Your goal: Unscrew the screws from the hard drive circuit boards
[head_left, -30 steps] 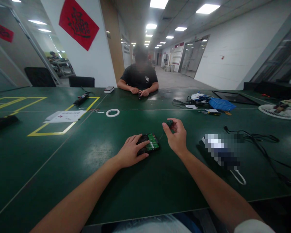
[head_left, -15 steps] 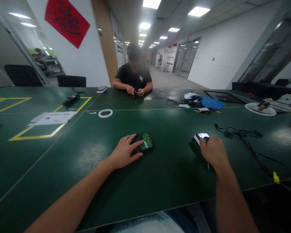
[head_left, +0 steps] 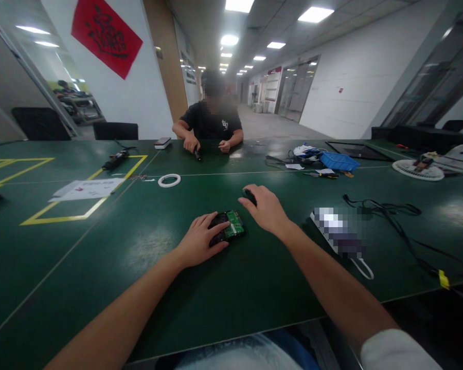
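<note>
My left hand (head_left: 200, 239) lies over a hard drive (head_left: 236, 224) flat on the green table, its thumb along the near side and fingers across the top. The drive has a black body and a green circuit board facing up; its left part is hidden under my hand. Just right of and beyond the drive, my right hand (head_left: 268, 208) is raised with thumb and fingers curled together. Something small and dark shows between them, too unclear to name. A phone (head_left: 337, 231) with a white edge and a wrist strap lies right of my right forearm, its screen blurred.
A black cable (head_left: 397, 226) with a yellow tag runs along the right. Farther back are a blue tray (head_left: 337, 161), pliers (head_left: 324, 175), a round white fan grille (head_left: 419, 170), a white ring (head_left: 169, 180) and paper sheets (head_left: 87, 189). Across the table sits a person (head_left: 212, 121) holding a dark tool.
My right hand has left the phone and moved left to beside the hard drive. My left hand stays on the drive. Across the table, the person's hands have moved apart.
</note>
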{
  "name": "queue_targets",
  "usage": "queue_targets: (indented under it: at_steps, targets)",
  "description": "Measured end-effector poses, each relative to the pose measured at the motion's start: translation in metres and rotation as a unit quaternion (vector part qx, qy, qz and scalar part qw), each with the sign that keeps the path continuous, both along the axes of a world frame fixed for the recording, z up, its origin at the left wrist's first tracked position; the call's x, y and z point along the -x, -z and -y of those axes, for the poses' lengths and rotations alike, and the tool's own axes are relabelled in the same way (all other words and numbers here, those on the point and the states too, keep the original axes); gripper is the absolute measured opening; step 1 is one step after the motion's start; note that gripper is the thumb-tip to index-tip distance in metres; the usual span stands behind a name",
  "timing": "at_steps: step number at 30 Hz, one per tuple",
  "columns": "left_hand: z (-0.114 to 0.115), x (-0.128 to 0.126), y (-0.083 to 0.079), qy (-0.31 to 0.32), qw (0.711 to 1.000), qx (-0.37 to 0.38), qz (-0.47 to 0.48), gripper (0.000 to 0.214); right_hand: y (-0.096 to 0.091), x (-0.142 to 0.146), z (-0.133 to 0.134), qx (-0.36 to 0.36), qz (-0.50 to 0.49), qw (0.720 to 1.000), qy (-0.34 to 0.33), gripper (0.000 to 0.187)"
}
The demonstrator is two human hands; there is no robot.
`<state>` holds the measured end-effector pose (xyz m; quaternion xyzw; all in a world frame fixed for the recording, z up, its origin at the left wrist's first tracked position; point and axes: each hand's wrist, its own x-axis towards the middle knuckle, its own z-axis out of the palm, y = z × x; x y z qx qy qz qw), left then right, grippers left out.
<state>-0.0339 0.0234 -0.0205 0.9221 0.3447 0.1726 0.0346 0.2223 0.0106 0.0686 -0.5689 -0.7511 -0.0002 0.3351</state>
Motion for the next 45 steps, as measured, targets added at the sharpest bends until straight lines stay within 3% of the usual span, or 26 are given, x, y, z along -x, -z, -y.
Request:
queue_targets:
  at_steps: [4,6,11,16,23,45]
  targets:
    - [0.001,-0.001,-0.001,-0.007,1.000,0.005,0.006,0.061,0.021,-0.008,-0.032,-0.069,-0.096,0.993,0.002,0.033]
    - [0.001,-0.001,-0.002,-0.007,1.000,0.009,0.010,0.061,0.039,-0.015,-0.034,-0.089,-0.160,0.983,0.020,0.038]
    - [0.002,-0.002,-0.003,-0.015,1.000,0.011,0.010,0.060,0.065,-0.029,-0.030,-0.060,-0.150,0.987,0.002,0.044]
    - [0.001,-0.001,-0.003,-0.011,1.000,0.017,0.010,0.061,0.060,-0.026,-0.025,-0.013,-0.187,0.982,-0.026,0.057]
    - [0.000,0.000,-0.004,-0.007,1.000,0.018,0.009,0.062,0.055,0.002,-0.005,-0.012,-0.314,0.940,-0.131,0.059]
    - [0.001,0.000,-0.005,-0.008,1.000,0.016,0.007,0.062,0.059,0.008,-0.003,-0.026,-0.265,0.958,-0.108,0.056]
